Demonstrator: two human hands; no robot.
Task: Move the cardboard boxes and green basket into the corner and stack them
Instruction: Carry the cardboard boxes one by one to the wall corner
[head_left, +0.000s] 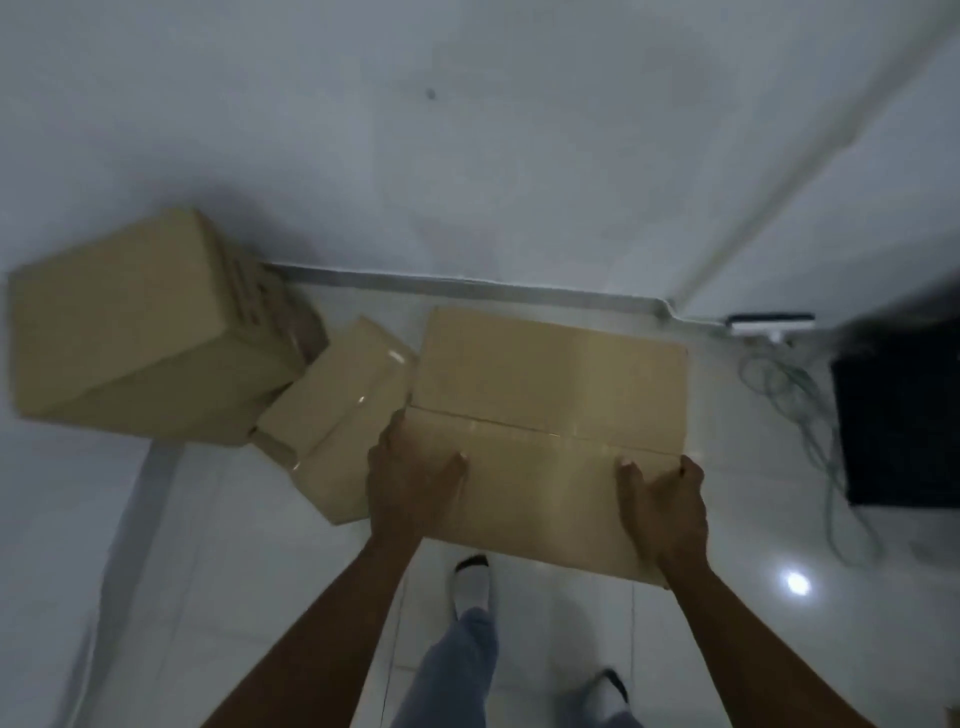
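Note:
I hold a wide flat cardboard box (550, 395) in front of me, above the floor near the wall. My left hand (413, 480) grips its near left corner and my right hand (665, 512) grips its near right corner. To the left a small cardboard box (337, 415) lies tilted on the floor. A large cardboard box (140, 332) stands further left against the wall, touching the small one. No green basket is in view.
A white wall (467, 156) runs across the back, with a corner edge at the right. A black object (904, 415) and loose green cables (789, 395) lie at the right. My feet (472, 577) stand on the glossy white tiles.

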